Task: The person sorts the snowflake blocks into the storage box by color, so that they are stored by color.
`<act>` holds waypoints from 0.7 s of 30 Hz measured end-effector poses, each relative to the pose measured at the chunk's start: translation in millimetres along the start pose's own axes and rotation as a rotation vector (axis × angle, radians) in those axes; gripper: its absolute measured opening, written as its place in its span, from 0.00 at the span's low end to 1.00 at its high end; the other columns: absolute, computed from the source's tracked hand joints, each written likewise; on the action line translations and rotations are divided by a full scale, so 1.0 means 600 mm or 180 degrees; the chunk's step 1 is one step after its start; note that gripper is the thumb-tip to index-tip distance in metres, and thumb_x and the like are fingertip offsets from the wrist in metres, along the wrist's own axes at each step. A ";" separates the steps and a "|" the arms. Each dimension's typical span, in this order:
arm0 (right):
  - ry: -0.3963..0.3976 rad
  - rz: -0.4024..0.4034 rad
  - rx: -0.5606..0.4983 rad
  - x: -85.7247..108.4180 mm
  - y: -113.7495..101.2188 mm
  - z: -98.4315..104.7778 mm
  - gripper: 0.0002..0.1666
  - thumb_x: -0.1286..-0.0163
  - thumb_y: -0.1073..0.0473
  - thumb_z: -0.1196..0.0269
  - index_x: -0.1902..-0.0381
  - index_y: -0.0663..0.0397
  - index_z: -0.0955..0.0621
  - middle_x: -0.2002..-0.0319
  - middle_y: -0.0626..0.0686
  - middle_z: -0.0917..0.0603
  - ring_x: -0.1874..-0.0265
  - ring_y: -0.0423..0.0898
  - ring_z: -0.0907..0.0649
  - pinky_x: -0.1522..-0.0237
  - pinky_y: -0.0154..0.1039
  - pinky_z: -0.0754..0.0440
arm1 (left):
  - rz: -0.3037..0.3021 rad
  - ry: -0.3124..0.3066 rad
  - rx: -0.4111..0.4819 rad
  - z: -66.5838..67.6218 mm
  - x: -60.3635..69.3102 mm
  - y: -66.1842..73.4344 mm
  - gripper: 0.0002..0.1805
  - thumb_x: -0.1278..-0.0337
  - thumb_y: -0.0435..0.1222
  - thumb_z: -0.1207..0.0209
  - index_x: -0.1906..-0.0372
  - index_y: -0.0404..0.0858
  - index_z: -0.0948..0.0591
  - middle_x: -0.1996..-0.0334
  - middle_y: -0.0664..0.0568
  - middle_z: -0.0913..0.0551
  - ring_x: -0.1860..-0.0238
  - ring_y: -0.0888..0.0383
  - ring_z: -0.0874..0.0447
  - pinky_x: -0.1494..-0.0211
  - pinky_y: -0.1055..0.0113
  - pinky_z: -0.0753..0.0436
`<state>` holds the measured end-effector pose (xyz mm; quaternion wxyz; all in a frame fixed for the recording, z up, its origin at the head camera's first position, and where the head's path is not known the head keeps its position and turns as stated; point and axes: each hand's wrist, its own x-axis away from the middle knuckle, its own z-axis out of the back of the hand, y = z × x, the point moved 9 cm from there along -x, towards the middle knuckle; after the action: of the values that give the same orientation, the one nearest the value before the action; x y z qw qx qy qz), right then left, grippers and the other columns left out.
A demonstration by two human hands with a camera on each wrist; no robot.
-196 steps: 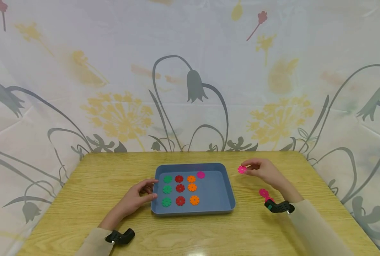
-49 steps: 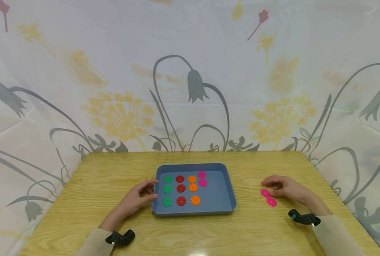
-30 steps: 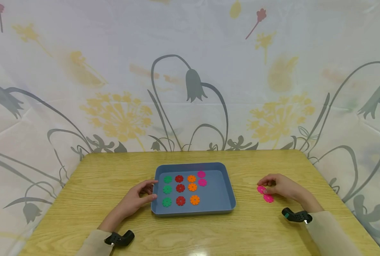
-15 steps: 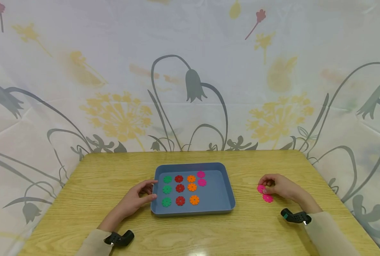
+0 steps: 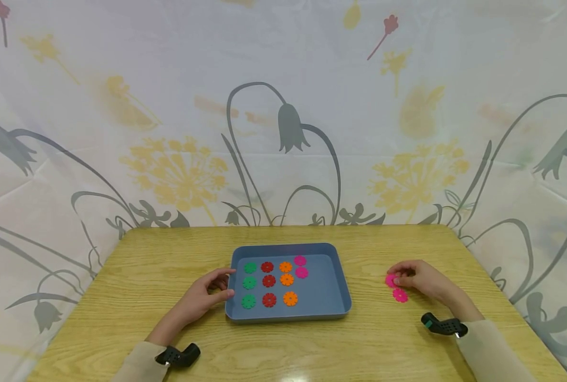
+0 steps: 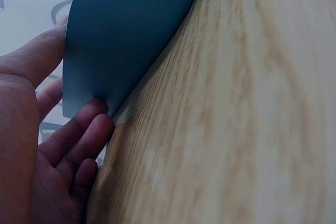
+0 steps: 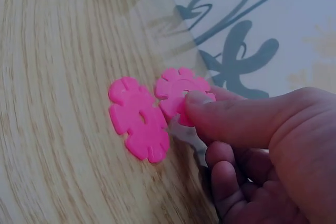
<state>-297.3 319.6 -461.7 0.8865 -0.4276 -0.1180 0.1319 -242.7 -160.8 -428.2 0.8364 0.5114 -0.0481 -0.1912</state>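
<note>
My left hand (image 5: 204, 294) holds the left wall of a shallow blue-grey tray (image 5: 321, 313), its thumb at the rim and other fingertips against the outer side in the left wrist view. Inside lie flat notched flower discs: columns of green discs (image 5: 249, 283), red discs (image 5: 269, 280) and orange discs (image 5: 287, 279), plus two pink discs (image 5: 301, 272) at the back. To the right of the tray, my right hand (image 5: 421, 278) pinches a pink flower disc (image 7: 173, 87) between thumb and forefinger. Beside it on the table lies another pink disc (image 7: 140, 121).
The wooden table (image 5: 168, 254) reaches back to a white cloth backdrop (image 5: 192, 106) printed with grey and yellow flowers. A black camera (image 5: 180, 355) is strapped to the left wrist and another black camera (image 5: 443, 324) to the right.
The pink disc earlier held beside the tray now lies in it, below the first pink one. My right hand has gone back right and pinches another pink disc. My left hand stays put.
</note>
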 end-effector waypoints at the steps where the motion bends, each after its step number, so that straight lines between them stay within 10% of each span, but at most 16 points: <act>1: 0.0007 -0.0010 -0.0050 0.001 0.001 0.000 0.17 0.35 0.56 0.38 0.53 0.60 0.19 0.61 0.55 0.21 0.66 0.48 0.25 0.64 0.36 0.26 | -0.0009 -0.0002 -0.0004 0.000 0.000 0.000 0.28 0.43 0.36 0.38 0.39 0.32 0.29 0.56 0.39 0.25 0.60 0.50 0.25 0.56 0.64 0.26; 21: 0.0394 0.0044 -0.0465 0.005 -0.028 0.009 0.19 0.31 0.63 0.44 0.47 0.72 0.27 0.57 0.64 0.23 0.65 0.46 0.18 0.66 0.39 0.20 | -0.0028 0.0000 -0.0046 0.000 -0.001 -0.002 0.27 0.42 0.36 0.39 0.39 0.32 0.29 0.56 0.39 0.24 0.60 0.50 0.25 0.56 0.64 0.26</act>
<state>-294.1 314.2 -444.8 0.8576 -0.4993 -0.0693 0.1023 -243.7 -161.2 -428.9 0.8392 0.5056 -0.0446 -0.1952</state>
